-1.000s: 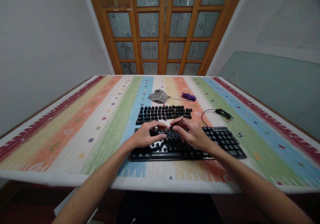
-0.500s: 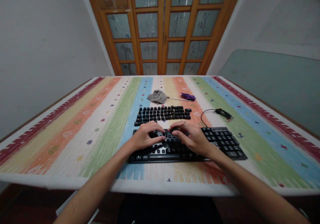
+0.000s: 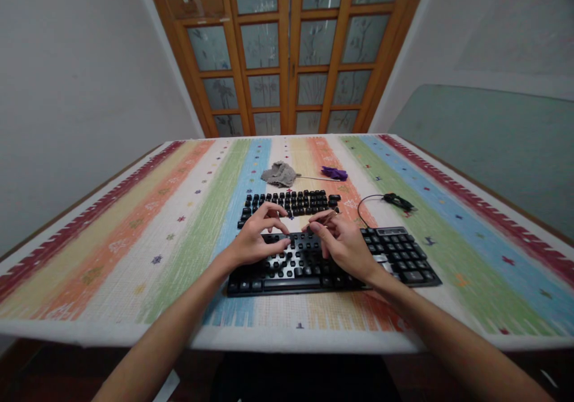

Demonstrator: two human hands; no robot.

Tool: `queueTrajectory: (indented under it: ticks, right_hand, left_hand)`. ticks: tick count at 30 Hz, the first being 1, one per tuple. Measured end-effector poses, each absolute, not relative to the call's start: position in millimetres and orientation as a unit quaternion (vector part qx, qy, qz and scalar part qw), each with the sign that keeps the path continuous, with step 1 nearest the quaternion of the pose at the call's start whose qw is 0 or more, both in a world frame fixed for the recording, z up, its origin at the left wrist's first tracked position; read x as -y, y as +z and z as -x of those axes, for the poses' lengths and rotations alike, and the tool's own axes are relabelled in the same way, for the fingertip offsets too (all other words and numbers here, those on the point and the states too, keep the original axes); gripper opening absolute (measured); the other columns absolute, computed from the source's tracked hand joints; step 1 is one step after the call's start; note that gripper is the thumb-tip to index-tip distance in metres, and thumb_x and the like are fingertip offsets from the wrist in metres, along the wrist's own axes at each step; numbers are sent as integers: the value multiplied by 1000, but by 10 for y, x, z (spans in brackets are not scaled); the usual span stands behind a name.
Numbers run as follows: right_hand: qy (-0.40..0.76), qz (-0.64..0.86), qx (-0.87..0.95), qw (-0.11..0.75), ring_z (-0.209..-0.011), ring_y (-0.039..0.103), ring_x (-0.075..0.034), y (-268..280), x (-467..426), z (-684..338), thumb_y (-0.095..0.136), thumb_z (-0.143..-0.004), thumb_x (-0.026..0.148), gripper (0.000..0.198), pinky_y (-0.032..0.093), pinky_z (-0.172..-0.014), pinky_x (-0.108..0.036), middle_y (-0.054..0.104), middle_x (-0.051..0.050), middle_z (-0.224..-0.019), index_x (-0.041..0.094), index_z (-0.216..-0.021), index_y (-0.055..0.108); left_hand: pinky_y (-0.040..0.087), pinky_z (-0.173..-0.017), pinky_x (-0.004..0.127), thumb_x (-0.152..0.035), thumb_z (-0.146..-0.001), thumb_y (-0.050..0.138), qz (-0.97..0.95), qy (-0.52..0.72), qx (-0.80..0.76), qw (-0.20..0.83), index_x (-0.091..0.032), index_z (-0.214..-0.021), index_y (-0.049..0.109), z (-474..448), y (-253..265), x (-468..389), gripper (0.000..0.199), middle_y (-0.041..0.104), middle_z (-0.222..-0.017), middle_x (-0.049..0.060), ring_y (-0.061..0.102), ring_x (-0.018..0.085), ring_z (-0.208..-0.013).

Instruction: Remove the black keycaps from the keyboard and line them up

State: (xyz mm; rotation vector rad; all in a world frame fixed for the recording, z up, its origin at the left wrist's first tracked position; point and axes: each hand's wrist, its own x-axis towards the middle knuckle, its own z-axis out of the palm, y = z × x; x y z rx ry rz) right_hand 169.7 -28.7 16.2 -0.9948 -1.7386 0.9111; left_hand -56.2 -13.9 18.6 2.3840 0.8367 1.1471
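A black keyboard [image 3: 291, 283] lies in front of me, its middle stripped of keycaps so the bare key stems show. Over its upper left part is my left hand [image 3: 259, 239], thumb and fingers curved but apart, with nothing visible between them. My right hand [image 3: 345, 245] is above the middle of the keyboard, thumb and index finger pinched together. Something thin and wire-like shows by its fingers, too small to make out. Behind the keyboard, loose black keycaps [image 3: 306, 201] stand in rows, partly hidden by my hands.
Beyond the keycaps lie a grey cloth [image 3: 280, 174], a thin rod [image 3: 316, 178] and a purple cloth-like bundle [image 3: 334, 173]. The keyboard's coiled cable [image 3: 397, 201] rests at the right. A striped tablecloth [image 3: 179, 270] covers the table.
My hands have moved apart slightly, and the left fingers have lifted and spread. More of the bare middle of the keyboard shows. The view has shifted a little.
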Motion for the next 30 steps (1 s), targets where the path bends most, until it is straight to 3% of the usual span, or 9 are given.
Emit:
queueTrajectory:
  ticks: [5, 13, 20, 30]
  right_hand:
    - [393, 395, 676, 483, -39, 52, -7, 147, 269, -1739, 55, -93, 48, 31, 41, -38, -21, 71, -6, -85, 17, -94, 58]
    - [318, 394, 740, 443, -46, 53, -10, 200, 316, -1759, 56, -93, 48, 32, 43, -46, -24, 68, -4, -75, 17, -90, 63]
    - [259, 355, 829, 345, -53, 53, -11, 250, 322, -1837, 59, -93, 43, 29, 39, -54, -24, 62, 0, -64, 16, -87, 68]
    - [266, 337, 845, 319, -57, 57, -11, 224, 352, -1853, 59, -93, 44, 29, 41, -56, -23, 68, -2, -72, 17, -88, 70]
  left_hand:
    - [52, -88, 39, -23, -86, 67, -848, 397, -328, 130, -18, -90, 68, 612, 205, -6, 6, 54, -112, 7, 56, 19, -98]
    - [51, -87, 46, -22, -89, 62, -899, 297, -319, -32, -14, -90, 68, 592, -49, -350, 10, 52, -116, 12, 53, 23, -97]
    - [49, -86, 45, -24, -88, 65, -897, 262, -352, -52, -17, -89, 72, 597, -137, -410, 10, 52, -118, 11, 53, 24, -98]
    - [48, -87, 45, -24, -87, 65, -892, 253, -373, -49, -15, -82, 72, 620, -144, -424, 12, 54, -115, 12, 53, 25, -99]
